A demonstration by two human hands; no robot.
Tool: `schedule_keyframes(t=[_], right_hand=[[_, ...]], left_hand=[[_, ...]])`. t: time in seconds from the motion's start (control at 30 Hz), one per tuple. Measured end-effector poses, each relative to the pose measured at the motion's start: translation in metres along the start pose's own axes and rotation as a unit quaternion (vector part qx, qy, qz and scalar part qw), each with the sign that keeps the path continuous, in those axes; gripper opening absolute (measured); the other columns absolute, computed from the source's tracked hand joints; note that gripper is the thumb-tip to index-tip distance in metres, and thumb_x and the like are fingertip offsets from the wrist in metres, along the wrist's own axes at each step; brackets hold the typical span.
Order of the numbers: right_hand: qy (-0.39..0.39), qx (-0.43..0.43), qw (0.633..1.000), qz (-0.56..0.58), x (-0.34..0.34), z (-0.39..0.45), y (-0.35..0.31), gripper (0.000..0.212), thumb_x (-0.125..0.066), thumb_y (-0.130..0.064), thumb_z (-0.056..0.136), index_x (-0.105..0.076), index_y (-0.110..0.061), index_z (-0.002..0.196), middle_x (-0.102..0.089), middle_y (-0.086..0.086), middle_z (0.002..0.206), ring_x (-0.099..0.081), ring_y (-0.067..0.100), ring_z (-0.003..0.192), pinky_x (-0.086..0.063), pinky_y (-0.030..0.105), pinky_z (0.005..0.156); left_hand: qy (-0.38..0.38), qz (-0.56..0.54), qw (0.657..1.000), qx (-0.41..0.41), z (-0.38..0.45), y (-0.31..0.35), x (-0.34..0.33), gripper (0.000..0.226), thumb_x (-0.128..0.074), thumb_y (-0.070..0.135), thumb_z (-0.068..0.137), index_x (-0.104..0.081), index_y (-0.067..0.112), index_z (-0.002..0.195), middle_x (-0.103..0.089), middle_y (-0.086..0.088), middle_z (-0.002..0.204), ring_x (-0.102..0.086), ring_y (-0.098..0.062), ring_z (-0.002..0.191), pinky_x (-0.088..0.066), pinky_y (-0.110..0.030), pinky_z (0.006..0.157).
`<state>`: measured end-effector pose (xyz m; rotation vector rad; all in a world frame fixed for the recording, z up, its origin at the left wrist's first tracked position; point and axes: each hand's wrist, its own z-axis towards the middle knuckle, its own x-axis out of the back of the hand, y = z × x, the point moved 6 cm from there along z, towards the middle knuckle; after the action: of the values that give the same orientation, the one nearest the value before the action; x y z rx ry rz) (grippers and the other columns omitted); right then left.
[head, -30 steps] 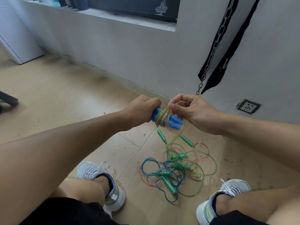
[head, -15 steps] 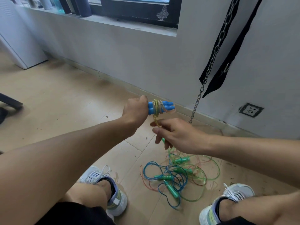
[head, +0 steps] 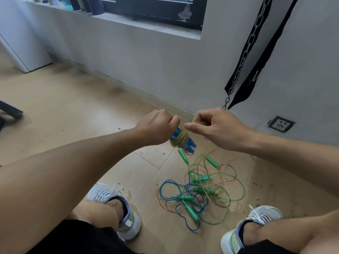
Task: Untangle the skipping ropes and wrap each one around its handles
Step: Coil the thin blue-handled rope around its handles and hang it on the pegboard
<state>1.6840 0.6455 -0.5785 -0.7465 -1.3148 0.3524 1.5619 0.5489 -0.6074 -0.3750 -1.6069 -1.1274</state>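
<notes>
My left hand (head: 157, 125) grips a pair of blue handles (head: 189, 143) held together, their free ends pointing down and to the right. Coils of yellow rope (head: 179, 139) sit wound around the handles just past my fist. My right hand (head: 218, 129) is raised beside the left and pinches the thin yellow rope between thumb and fingers; the strand trails down toward the floor. Below lies a tangled pile of ropes (head: 200, 195) in blue, green and orange, with several green handles (head: 190, 210) mixed in.
My two sneakers (head: 119, 208) (head: 251, 228) flank the pile on the wooden floor. A grey wall with a socket (head: 280, 124) is close ahead. A chain (head: 240, 65) and black straps (head: 260, 57) hang at right. A white cabinet (head: 20, 39) stands at far left.
My right hand rose from below the handles to level with the left, carrying the yellow rope up over them. The blue handles tipped from level to pointing downward.
</notes>
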Motion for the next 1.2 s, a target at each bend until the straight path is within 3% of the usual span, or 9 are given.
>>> schedule_keyframes(t=[0.23, 0.4, 0.47, 0.57, 0.63, 0.7, 0.83, 1.03, 1.2], right_hand=[[-0.010, -0.053, 0.981, 0.188, 0.000, 0.004, 0.034, 0.026, -0.074, -0.043, 0.079, -0.072, -0.018, 0.086, -0.050, 0.003, 0.071, -0.045, 0.010, 0.064, -0.043, 0.026, 0.057], [-0.001, -0.090, 0.960, 0.264, -0.003, 0.005, 0.052, 0.026, -0.072, -0.035, 0.080, -0.072, -0.013, 0.093, -0.050, 0.003, 0.068, -0.044, 0.009, 0.058, -0.041, 0.021, 0.056], [-0.010, -0.096, 0.952, 0.290, -0.008, 0.007, 0.054, 0.019, -0.071, -0.033, 0.084, -0.074, -0.016, 0.093, -0.057, 0.010, 0.076, -0.049, 0.016, 0.066, -0.045, 0.028, 0.065], [0.002, -0.118, 0.939, 0.322, -0.016, 0.012, 0.058, 0.017, -0.066, -0.013, 0.094, -0.077, -0.023, 0.087, -0.067, -0.002, 0.073, -0.052, 0.017, 0.070, -0.045, 0.031, 0.066], [0.008, -0.116, 0.936, 0.333, -0.023, 0.012, 0.056, 0.017, -0.067, -0.024, 0.091, -0.078, -0.029, 0.079, -0.056, -0.009, 0.060, -0.044, 0.009, 0.059, -0.039, 0.028, 0.059], [-0.016, -0.099, 0.945, 0.310, -0.033, 0.008, 0.049, 0.013, -0.067, -0.037, 0.087, -0.080, -0.035, 0.085, -0.053, -0.007, 0.062, -0.041, 0.011, 0.058, -0.037, 0.028, 0.056], [-0.065, -0.071, 0.973, 0.209, -0.046, 0.005, 0.035, 0.023, -0.058, -0.027, 0.102, -0.073, -0.028, 0.119, -0.058, -0.006, 0.065, -0.044, 0.010, 0.052, -0.035, 0.020, 0.048], [-0.094, -0.062, 0.986, 0.126, -0.037, 0.000, 0.014, 0.027, -0.058, -0.038, 0.101, -0.076, -0.022, 0.091, -0.063, -0.002, 0.059, -0.049, 0.012, 0.046, -0.040, 0.024, 0.045], [-0.094, -0.005, 0.995, 0.027, -0.025, -0.006, -0.003, 0.028, -0.056, -0.038, 0.102, -0.074, -0.023, 0.087, -0.065, -0.002, 0.060, -0.049, 0.003, 0.044, -0.039, 0.017, 0.048]], left_hand=[[-0.047, -0.098, 0.992, -0.065, -0.008, 0.015, 0.000, 0.046, -0.042, 0.021, 0.100, -0.042, 0.007, 0.056, -0.035, -0.002, 0.051, -0.029, -0.011, 0.045, -0.024, -0.031, 0.045], [-0.061, -0.206, 0.976, -0.043, -0.007, 0.014, -0.004, 0.045, -0.040, 0.023, 0.100, -0.044, -0.002, 0.063, -0.040, -0.014, 0.060, -0.036, -0.026, 0.056, -0.032, -0.038, 0.055], [-0.067, -0.274, 0.959, -0.015, -0.007, 0.017, -0.005, 0.045, -0.039, 0.028, 0.098, -0.047, -0.006, 0.069, -0.045, -0.016, 0.066, -0.041, -0.025, 0.061, -0.036, -0.037, 0.057], [-0.010, -0.375, 0.925, 0.050, -0.005, 0.016, 0.002, 0.034, -0.038, 0.023, 0.101, -0.051, 0.004, 0.075, -0.043, -0.012, 0.068, -0.039, -0.019, 0.055, -0.034, -0.027, 0.049], [0.056, -0.410, 0.905, 0.102, -0.002, 0.008, 0.007, 0.031, -0.038, 0.022, 0.099, -0.050, 0.008, 0.074, -0.040, -0.008, 0.064, -0.036, -0.015, 0.050, -0.029, -0.027, 0.048], [0.107, -0.390, 0.904, 0.138, -0.001, -0.001, 0.009, 0.036, -0.039, 0.023, 0.098, -0.047, 0.011, 0.065, -0.040, -0.006, 0.062, -0.037, -0.015, 0.052, -0.030, -0.029, 0.050], [0.157, -0.299, 0.927, 0.165, -0.001, -0.019, 0.011, 0.045, -0.038, 0.026, 0.099, -0.041, 0.015, 0.055, -0.039, -0.003, 0.058, -0.037, -0.016, 0.053, -0.029, -0.029, 0.051], [0.170, -0.195, 0.949, 0.178, 0.002, -0.038, 0.015, 0.048, -0.035, 0.032, 0.097, -0.041, 0.015, 0.053, -0.041, -0.003, 0.056, -0.038, -0.022, 0.054, -0.034, -0.035, 0.059], [0.173, -0.122, 0.965, 0.152, 0.004, -0.028, 0.019, 0.052, -0.033, 0.033, 0.100, -0.042, 0.015, 0.052, -0.045, -0.004, 0.057, -0.041, -0.021, 0.054, -0.032, -0.032, 0.057]])
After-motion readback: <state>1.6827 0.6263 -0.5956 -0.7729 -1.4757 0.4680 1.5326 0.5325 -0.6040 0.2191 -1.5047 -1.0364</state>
